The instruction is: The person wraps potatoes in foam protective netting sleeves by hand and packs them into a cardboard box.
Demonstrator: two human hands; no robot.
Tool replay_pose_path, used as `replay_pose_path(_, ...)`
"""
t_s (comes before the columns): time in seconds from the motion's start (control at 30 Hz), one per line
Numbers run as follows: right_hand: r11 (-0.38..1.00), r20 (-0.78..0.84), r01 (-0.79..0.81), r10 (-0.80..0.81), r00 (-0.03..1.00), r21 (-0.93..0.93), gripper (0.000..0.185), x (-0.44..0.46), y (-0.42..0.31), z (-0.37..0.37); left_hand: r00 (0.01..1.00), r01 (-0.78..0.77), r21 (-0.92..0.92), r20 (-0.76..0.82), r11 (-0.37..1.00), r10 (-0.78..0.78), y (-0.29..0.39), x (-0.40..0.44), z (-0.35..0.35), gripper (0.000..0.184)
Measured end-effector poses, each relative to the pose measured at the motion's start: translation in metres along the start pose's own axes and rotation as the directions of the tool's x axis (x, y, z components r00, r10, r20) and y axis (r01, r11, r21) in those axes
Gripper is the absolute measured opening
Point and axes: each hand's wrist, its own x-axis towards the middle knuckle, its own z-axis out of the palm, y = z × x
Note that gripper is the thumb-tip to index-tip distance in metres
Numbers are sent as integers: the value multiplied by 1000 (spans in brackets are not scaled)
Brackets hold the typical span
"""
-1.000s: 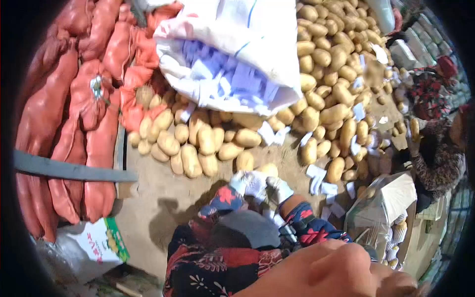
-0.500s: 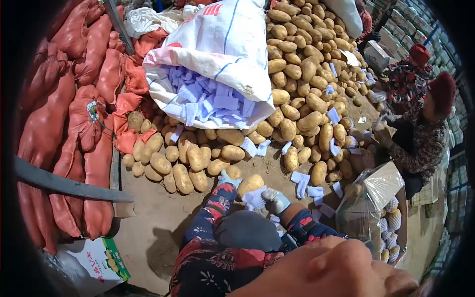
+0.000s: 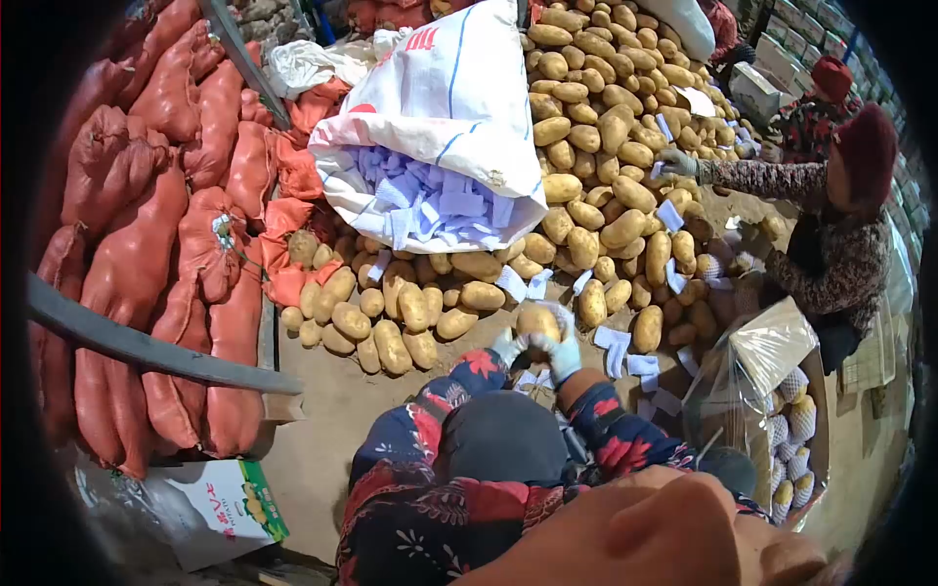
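Both of my hands wear pale gloves and meet at one potato (image 3: pixel 537 322) above the bare ground. My left hand (image 3: pixel 509 346) has its fingers closed on the potato's left side. My right hand (image 3: pixel 561 354) grips it from the right, with a pale foam net sleeve (image 3: pixel 560 314) against its upper right edge. Just behind lies a row of loose potatoes (image 3: pixel 394 347). A white woven sack (image 3: pixel 430 146) lies open with lavender foam sleeves (image 3: pixel 459 204) inside. More sleeves (image 3: pixel 613 344) are scattered to the right of my hands.
Red net sacks (image 3: pixel 122 283) fill the left, crossed by a grey bar (image 3: pixel 156 355). A large potato heap (image 3: pixel 611 127) rises at the back. At right, a plastic-lined box (image 3: pixel 819 430) holds sleeved potatoes. Co-workers (image 3: pixel 840 244) crouch beyond. A printed carton (image 3: pixel 215 510) lies at lower left.
My left hand has moved right, from the ground potatoes to the potato now held up between both hands. The nearest co-worker's arm has stretched out over the heap.
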Motion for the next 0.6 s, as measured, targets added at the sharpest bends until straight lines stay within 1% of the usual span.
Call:
replay_pose_path(0.03, 979, 103, -49, 29, 994, 197, 65, 16, -1, -11, 997, -24, 23, 70, 999, 22, 17, -1, 12, 50)
replay_pose_path(0.07, 915, 231, -218, 143, 962, 339, 65, 16, -32, -14, 989, -15, 7, 147, 1000, 14, 35, -5, 22, 49)
replay_pose_path(0.1, 809, 374, -385, 223, 900, 444, 66, 8, -70, -14, 977, -5, -21, 211, 1000, 10, 55, -7, 28, 48)
replay_pose_path(0.13, 788, 356, -340, 165, 920, 513, 65, 3, -87, -7, 963, 8, -51, 270, 999, 7, 73, -9, 35, 47)
replay_pose_path(0.17, 700, 289, -359, 223, 931, 617, 63, -8, -105, 3, 948, 36, -110, 319, 993, 1, 90, -11, 39, 46)
replay_pose_path(0.23, 484, 417, -511, 295, 860, 711, 51, -20, -122, -2, 921, 96, -234, 389, 967, 2, 119, -11, 43, 44)
replay_pose_path(0.27, 483, 420, -504, 279, 863, 716, 51, -23, -128, -5, 915, 136, -311, 404, 941, 1, 133, -10, 44, 43)
replay_pose_path(0.37, 546, 390, -513, 334, 858, 662, 52, -39, -141, -21, 913, 260, -561, 408, 786, -11, 178, -3, 41, 41)
replay_pose_path(0.43, 608, 405, -419, 171, 898, 674, 54, -44, -149, -36, 942, 271, -683, 334, 678, -41, 208, 5, 34, 39)
replay_pose_path(0.47, 614, 483, -427, 83, 872, 664, 55, -48, -160, -48, 960, 240, -711, 277, 661, -50, 223, 9, 32, 38)
replay_pose_path(0.5, 606, 482, -423, 74, 873, 674, 55, -48, -164, -62, 973, 199, -696, 225, 689, -54, 236, 9, 35, 37)
replay_pose_path(0.53, 821, 346, -240, 55, 937, 517, 55, -46, -167, -75, 990, 51, -589, 138, 807, 38, 245, 6, 46, 28)
replay_pose_path(0.57, 956, 213, -57, -6, 977, 287, 56, -45, -172, -83, 981, -105, -336, 119, 936, 153, 236, 12, 52, 21)
replay_pose_path(0.6, 991, 57, 108, -113, 992, 80, 59, -46, -176, -86, 969, -99, -154, 209, 983, 131, 256, -8, 73, 20)
